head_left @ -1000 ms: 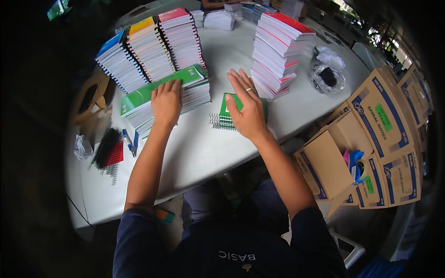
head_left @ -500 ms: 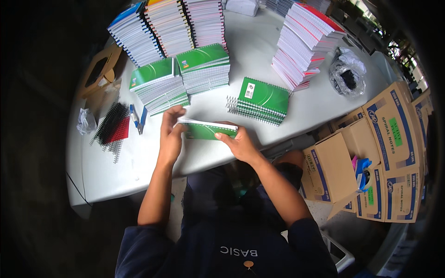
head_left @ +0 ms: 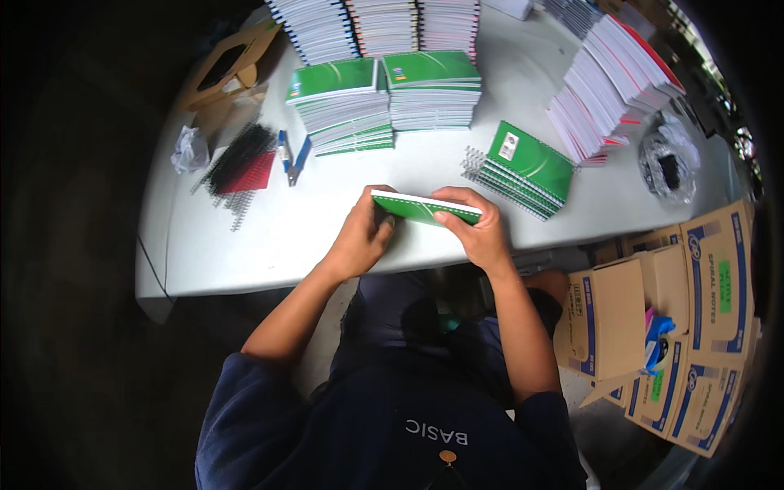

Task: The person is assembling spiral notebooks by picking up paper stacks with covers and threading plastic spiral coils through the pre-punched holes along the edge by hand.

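Between my two hands is a green-covered notebook, held tilted over the table's front edge, with a row of punched holes along its upper edge and no coil visible in it. My left hand grips its left end, fingers behind and thumb low. My right hand pinches the right end, thumb on the green cover and fingers over the back. Beyond them stand two stacks of green-covered pads. To the right lies a pile of spiral-bound green notebooks, loose coil ends sticking out at its left.
Black wire coils lie on a red sheet at the left, beside blue-handled pliers and a crumpled plastic bag. Tall paper stacks stand behind; a red-topped stack leans at right. Cardboard boxes sit beside the table.
My left hand, blurred and raised at the notebook's left end before, now grips that end. The notebook is tilted more, its right end lower. The whole view has shifted.
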Action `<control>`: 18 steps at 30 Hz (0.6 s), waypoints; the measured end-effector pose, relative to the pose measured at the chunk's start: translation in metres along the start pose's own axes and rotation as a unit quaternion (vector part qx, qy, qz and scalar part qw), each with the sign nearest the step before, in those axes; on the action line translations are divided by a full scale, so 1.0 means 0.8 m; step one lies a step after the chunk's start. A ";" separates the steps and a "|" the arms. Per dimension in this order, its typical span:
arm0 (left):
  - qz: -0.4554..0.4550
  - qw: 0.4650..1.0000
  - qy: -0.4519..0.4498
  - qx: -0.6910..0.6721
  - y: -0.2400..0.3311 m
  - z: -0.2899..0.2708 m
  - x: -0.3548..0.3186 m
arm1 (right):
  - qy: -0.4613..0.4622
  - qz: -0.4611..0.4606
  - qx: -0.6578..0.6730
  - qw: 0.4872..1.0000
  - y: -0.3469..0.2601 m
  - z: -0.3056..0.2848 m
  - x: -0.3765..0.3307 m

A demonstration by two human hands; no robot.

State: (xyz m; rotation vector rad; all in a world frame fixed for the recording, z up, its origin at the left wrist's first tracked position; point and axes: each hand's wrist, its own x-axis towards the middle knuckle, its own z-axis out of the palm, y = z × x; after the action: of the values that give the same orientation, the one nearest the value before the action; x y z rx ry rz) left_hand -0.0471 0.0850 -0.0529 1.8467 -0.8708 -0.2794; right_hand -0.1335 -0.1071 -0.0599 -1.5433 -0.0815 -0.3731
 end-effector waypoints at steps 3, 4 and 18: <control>0.061 0.932 0.063 0.351 -0.013 -0.074 0.013 | 0.028 0.013 0.032 0.999 -0.007 0.005 0.000; 0.019 0.915 0.145 0.375 -0.023 -0.106 0.021 | 0.042 0.000 0.036 0.998 -0.008 0.005 0.004; -0.115 0.838 0.285 0.452 -0.074 -0.218 0.027 | -0.023 0.061 0.014 0.998 0.000 -0.001 0.009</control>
State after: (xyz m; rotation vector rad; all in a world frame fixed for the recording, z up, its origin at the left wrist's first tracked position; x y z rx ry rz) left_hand 0.0905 0.2060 -0.0228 2.6958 -0.3442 0.6413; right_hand -0.1265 -0.1096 -0.0581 -1.5214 -0.0279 -0.2395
